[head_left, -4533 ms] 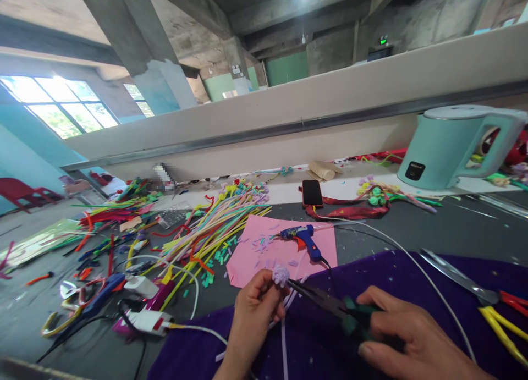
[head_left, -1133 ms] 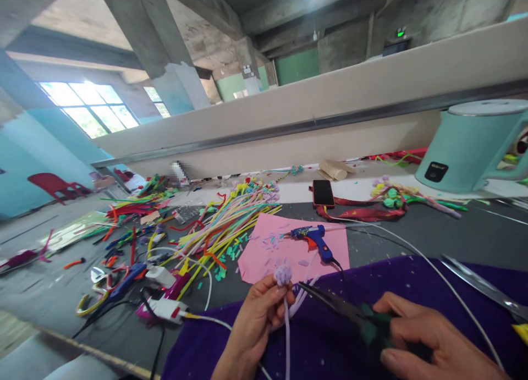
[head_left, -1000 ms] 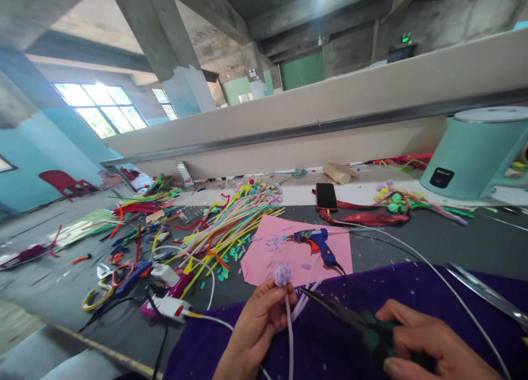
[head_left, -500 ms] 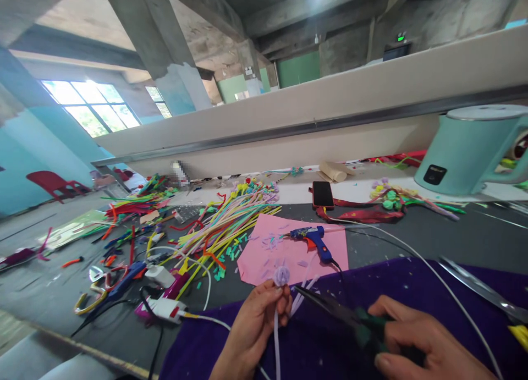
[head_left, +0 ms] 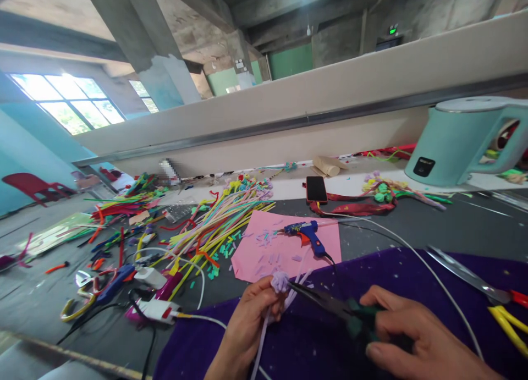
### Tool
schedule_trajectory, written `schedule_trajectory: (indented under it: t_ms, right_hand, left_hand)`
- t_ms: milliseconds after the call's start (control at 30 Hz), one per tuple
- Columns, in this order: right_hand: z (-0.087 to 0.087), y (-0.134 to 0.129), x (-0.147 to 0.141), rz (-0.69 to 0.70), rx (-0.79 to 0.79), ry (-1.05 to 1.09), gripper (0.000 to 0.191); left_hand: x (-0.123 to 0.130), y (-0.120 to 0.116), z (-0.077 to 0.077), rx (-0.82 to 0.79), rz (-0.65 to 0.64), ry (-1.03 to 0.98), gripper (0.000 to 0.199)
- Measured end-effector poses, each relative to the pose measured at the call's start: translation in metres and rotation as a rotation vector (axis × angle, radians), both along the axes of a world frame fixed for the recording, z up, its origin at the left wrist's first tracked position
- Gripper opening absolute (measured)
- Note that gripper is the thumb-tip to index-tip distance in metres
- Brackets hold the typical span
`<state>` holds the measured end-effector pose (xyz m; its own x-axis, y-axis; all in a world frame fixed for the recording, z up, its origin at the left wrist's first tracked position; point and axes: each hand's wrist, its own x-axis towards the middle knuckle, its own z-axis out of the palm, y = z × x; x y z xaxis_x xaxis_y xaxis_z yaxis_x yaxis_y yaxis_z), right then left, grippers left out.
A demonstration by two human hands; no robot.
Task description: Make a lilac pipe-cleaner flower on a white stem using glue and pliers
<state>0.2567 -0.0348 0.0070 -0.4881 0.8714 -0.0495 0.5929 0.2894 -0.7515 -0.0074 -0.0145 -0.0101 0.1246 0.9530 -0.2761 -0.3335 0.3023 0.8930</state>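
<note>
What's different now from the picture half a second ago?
The pliers and the purple flower have come together: there was a gap, and now the pliers' tip seems to touch the flower. The flower's stem has swung to the left. The left hand still holds the flower, the right hand the pliers. The glue gun stayed on the pink paper.

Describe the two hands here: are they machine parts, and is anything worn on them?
They are a person's: the left hand and right hand are both bare, without gloves. No ring, watch or bracelet shows, and no sleeve is in view.
</note>
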Motion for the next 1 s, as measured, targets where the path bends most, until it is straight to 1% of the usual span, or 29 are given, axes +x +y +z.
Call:
schedule_trajectory:
  t_ms: [233,533,633,767,867,1000]
  right_hand:
    - [0.0032,-0.0012,-0.0004,-0.002,0.018,-0.021,0.020]
    - [0.0022,-0.0001,-0.0012,-0.017,0.004,-0.050,0.022]
    - [0.0020,-0.0004,-0.0009,0.000,-0.007,-0.052,0.022]
    - [0.0009,-0.0006,-0.0011,0.011,-0.032,-0.040,0.022]
    - [-0.0002,-0.0004,-0.0011,0.001,-0.026,-0.050,0.021]
    - [-0.0001,0.0005,0.0002,-0.010,-0.024,-0.071,0.021]
  left_hand:
    - [0.0017,0.0009,0.0019,0.017,-0.014,0.043,0.006]
    - [0.0009,0.0007,0.0007,0.036,0.008,0.119,0.009]
    - [0.0008,0.0008,0.0004,0.066,0.045,0.197,0.010]
    - [0.0006,0.0002,-0.0007,0.142,0.085,0.361,0.012]
    - [0.0009,-0.0001,0.0000,0.175,0.078,0.434,0.014]
    - [0.0014,0.0008,0.0033,0.186,0.063,0.468,0.012]
